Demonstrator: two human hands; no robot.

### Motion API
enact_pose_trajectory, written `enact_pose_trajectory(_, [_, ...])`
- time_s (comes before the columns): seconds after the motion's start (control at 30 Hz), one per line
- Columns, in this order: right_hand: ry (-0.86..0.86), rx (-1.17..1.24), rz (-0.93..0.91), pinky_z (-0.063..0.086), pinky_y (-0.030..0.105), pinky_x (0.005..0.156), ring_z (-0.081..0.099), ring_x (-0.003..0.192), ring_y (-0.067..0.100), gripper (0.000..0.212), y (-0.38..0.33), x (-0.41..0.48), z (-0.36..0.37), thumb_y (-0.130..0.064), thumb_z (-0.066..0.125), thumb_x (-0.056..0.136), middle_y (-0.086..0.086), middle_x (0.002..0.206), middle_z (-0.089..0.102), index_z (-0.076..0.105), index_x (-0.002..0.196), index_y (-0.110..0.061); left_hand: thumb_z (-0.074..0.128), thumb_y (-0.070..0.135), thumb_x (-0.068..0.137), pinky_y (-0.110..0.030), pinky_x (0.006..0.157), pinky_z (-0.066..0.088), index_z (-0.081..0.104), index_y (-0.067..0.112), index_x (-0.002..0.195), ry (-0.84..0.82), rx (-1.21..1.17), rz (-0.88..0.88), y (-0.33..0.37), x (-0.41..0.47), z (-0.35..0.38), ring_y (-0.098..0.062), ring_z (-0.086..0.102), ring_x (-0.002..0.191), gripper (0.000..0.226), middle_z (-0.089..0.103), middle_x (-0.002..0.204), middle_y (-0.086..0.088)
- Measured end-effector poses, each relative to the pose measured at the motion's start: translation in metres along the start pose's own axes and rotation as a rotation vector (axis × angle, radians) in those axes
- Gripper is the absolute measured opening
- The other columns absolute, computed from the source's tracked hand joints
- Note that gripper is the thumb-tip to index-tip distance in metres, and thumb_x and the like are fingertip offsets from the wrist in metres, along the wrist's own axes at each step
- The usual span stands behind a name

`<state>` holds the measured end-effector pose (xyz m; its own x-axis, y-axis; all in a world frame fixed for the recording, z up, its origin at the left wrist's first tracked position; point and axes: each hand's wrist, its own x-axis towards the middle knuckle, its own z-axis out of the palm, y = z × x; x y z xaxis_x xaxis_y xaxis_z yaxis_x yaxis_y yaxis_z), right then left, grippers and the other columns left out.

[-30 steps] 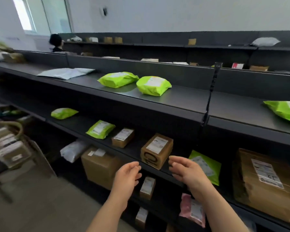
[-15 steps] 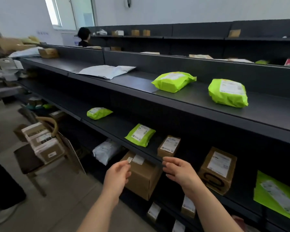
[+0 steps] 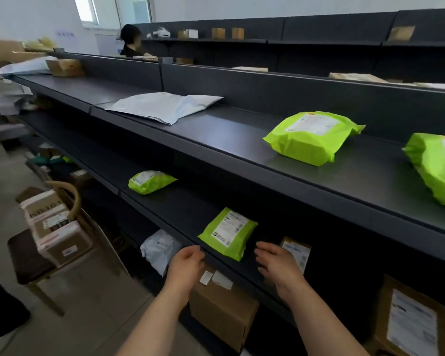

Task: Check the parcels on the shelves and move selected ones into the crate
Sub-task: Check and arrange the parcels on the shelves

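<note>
Low in the centre of the frame, a flat lime-green mailer (image 3: 228, 232) lies on the middle shelf (image 3: 180, 214), its near corner at the shelf lip. Two bare hands hover on either side of that corner. The left hand (image 3: 188, 263) is just below and to the left, and the right hand (image 3: 278, 265) is just to the right. Both are empty, with fingers loosely curved, and neither touches the bag.

The mailer looks like a thin plastic bag with soft contents. It is probably light, floppy and a little slick, so it should sag if lifted by one corner. Gripping its two long edges, or sliding fingers under the near edge, seems the safest hold.

Its white label faces up, with a dark logo and barcode-like blocks, but the print is too small to read. A small brown box (image 3: 297, 250) behind the right hand also carries a label, which is blurred. No brand name is legible.
</note>
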<state>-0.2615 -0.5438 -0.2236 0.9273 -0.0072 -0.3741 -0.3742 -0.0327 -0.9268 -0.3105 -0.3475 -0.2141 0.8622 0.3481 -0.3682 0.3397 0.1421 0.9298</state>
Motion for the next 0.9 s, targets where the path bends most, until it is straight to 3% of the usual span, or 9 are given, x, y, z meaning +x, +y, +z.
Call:
enact_pose_trajectory(0.2, [0.032,0.025,0.132,0.046,0.032,0.097,0.054,0.113,0.021,0.042,0.013,0.065,0.015,-0.014,0.057,0.093,0.007,0.134,0.055,0.052,0.135,-0.018,0.048,0.01,0.094,-0.027,0.069,0.042,0.061,0.003,0.119,-0.016,0.186,0.002,-0.008,0.086,0.012,-0.019,0.06,0.084,0.029,0.066,0.106,-0.011])
enact_pose_trajectory(0.3, [0.054,0.024,0.186,0.04,0.036,0.106,0.047,0.127,0.026,0.049,0.023,0.084,0.024,-0.014,0.057,0.093,0.009,0.144,0.047,0.045,0.141,-0.015,0.049,0.012,0.096,-0.026,0.096,0.04,0.047,-0.003,0.136,-0.055,0.309,-0.026,-0.013,0.124,0.015,-0.029,0.05,0.125,0.043,0.049,0.141,-0.016])
enact_pose_trajectory(0.4, [0.065,0.054,0.253,0.036,0.035,0.106,0.041,0.133,0.027,0.054,0.028,0.096,0.034,-0.015,0.054,0.096,0.01,0.149,0.041,0.036,0.147,-0.013,0.053,0.011,0.096,-0.037,0.113,0.031,0.035,-0.002,0.145,-0.08,0.328,-0.046,-0.015,0.154,0.018,-0.032,0.039,0.136,0.054,0.039,0.149,-0.015])
enact_pose_trajectory(0.5, [0.102,0.114,0.298,0.037,0.03,0.097,0.041,0.134,0.029,0.052,0.03,0.106,0.042,-0.013,0.05,0.098,0.011,0.148,0.041,0.033,0.148,-0.012,0.054,0.009,0.095,-0.03,0.108,0.031,0.026,0.002,0.149,-0.153,0.359,-0.086,-0.014,0.181,0.021,-0.03,0.038,0.137,0.061,0.034,0.153,-0.014])
enact_pose_trajectory(0.57, [0.141,0.155,0.3,0.035,0.031,0.099,0.04,0.134,0.028,0.051,0.033,0.113,0.047,-0.014,0.05,0.099,0.01,0.149,0.04,0.034,0.147,-0.013,0.052,0.007,0.095,-0.026,0.099,0.033,0.021,0.003,0.151,-0.227,0.398,-0.114,-0.013,0.199,0.023,-0.029,0.038,0.137,0.064,0.032,0.154,-0.014])
enact_pose_trajectory(0.63, [0.162,0.227,0.295,0.038,0.028,0.094,0.048,0.128,0.027,0.044,0.034,0.117,0.055,-0.011,0.049,0.099,0.009,0.142,0.049,0.041,0.143,-0.015,0.051,0.005,0.095,-0.025,0.095,0.036,0.019,0.003,0.151,-0.311,0.428,-0.137,-0.012,0.212,0.025,-0.029,0.041,0.134,0.065,0.034,0.152,-0.015])
enact_pose_trajectory(0.73, [0.186,0.336,0.27,0.052,0.026,0.075,0.067,0.091,0.019,0.027,0.032,0.121,0.07,-0.003,0.05,0.097,0.004,0.1,0.07,0.063,0.116,-0.017,0.055,0.005,0.091,-0.027,0.094,0.045,0.043,0.004,0.141,-0.437,0.489,-0.129,-0.009,0.226,0.023,-0.026,0.056,0.118,0.052,0.053,0.138,-0.014])
enact_pose_trajectory(0.8, [0.222,0.378,0.243,0.057,0.031,0.072,0.07,0.088,0.023,0.03,0.034,0.123,0.079,0.003,0.048,0.095,0.007,0.097,0.073,0.068,0.111,-0.011,0.061,0.003,0.086,-0.025,0.081,0.051,0.061,0.008,0.123,-0.506,0.498,-0.109,-0.007,0.231,0.019,-0.02,0.065,0.099,0.037,0.067,0.118,-0.012])
enact_pose_trajectory(0.9, [0.288,0.46,0.21,0.059,0.033,0.071,0.071,0.095,0.029,0.036,0.043,0.125,0.085,0.01,0.043,0.091,0.015,0.104,0.073,0.069,0.112,-0.006,0.065,-0.002,0.082,-0.017,0.065,0.05,0.064,0.011,0.114,-0.53,0.443,-0.125,-0.005,0.237,0.01,-0.012,0.065,0.088,0.035,0.069,0.108,-0.005])
